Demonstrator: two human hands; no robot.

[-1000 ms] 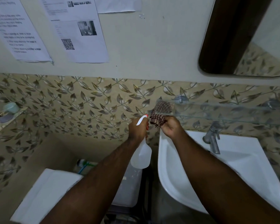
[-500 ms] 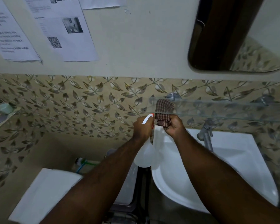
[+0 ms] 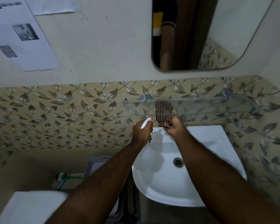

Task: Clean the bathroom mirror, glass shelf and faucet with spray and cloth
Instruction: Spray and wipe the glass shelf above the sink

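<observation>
Gripping a bunched brown checked cloth (image 3: 163, 121), right hand (image 3: 174, 126), left hand (image 3: 141, 132) clasping spray bottle (image 3: 146, 123).

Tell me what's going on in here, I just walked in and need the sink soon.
A person is cleaning above the white sink. The left hand holds a spray bottle with a red-tipped white nozzle, pointed toward the wall. The right hand grips a checked cloth bunched over the front edge of the glass shelf, so the shelf looks to be the part being wiped. The mirror hangs above it. The faucet is not visible from this angle.
</observation>
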